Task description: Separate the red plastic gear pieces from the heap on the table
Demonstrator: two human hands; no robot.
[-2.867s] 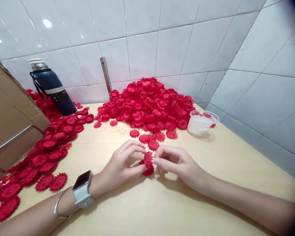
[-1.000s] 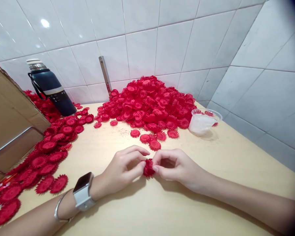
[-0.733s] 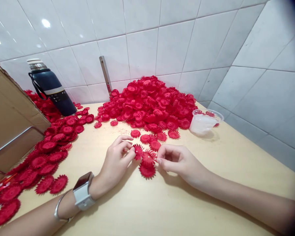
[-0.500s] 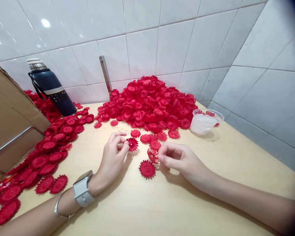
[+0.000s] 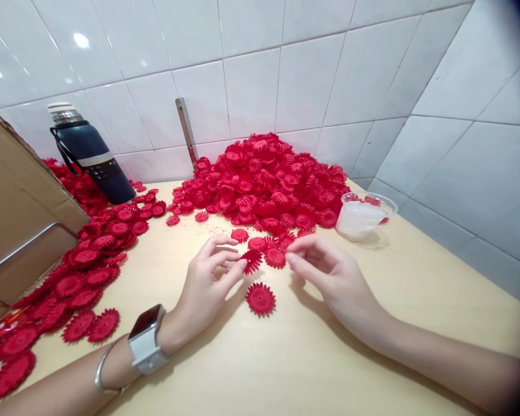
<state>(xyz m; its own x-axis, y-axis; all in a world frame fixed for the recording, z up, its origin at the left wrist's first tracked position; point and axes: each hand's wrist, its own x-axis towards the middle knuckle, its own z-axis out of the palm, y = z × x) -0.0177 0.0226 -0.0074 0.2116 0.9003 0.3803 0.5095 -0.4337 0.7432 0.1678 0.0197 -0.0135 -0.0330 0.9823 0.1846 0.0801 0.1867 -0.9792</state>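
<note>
My left hand [image 5: 212, 274], wearing a watch [image 5: 147, 341] and a bangle, pinches a red fringed flower-shaped disc [image 5: 252, 262] by its edge. The disc is tilted above the table. To its right, my right hand [image 5: 329, 277] has thumb and forefinger drawn together beside a small group of red discs [image 5: 274, 258]; whether anything is between the fingertips I cannot make out. Another red disc [image 5: 260, 299] with a small dark centre lies flat on the table, below and between both hands.
A large heap of red discs [image 5: 264, 185] stands against the tiled wall. At the right is a clear plastic cup [image 5: 359, 222]. A dark blue bottle [image 5: 97, 159], a cardboard box [image 5: 26, 202] and a trail of discs [image 5: 86, 257] line the left. A metal strip [image 5: 186, 133] leans on the wall.
My left hand has moved right with its disc. The fringed piece at my right fingertips no longer shows there, and that hand has shifted slightly up toward the small group.
</note>
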